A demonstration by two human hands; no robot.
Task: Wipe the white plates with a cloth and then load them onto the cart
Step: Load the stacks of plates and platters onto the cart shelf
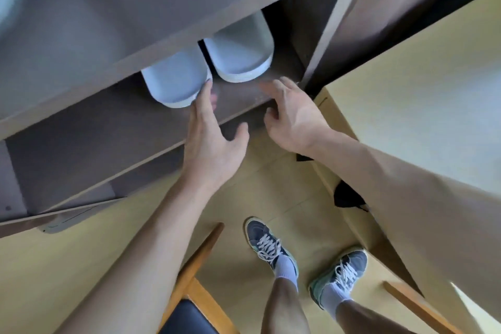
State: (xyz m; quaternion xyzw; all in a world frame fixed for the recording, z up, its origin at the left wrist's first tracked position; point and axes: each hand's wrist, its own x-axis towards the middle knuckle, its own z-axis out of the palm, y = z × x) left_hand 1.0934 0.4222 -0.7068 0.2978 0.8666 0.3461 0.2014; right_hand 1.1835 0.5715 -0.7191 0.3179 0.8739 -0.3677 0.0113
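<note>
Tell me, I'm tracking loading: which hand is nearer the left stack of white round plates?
Left. The left hand touches the left stack of white round plates at its rim; the right hand hovers further right, over the brown cart shelf.

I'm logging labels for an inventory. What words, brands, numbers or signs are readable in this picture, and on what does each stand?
No text can be read anywhere in this view.
white plates: plain, no marks show.
cart: no label shows on its shelves; a pale patch on its lowest edge is too blurred to read.
sneakers: no brand can be made out.
</note>
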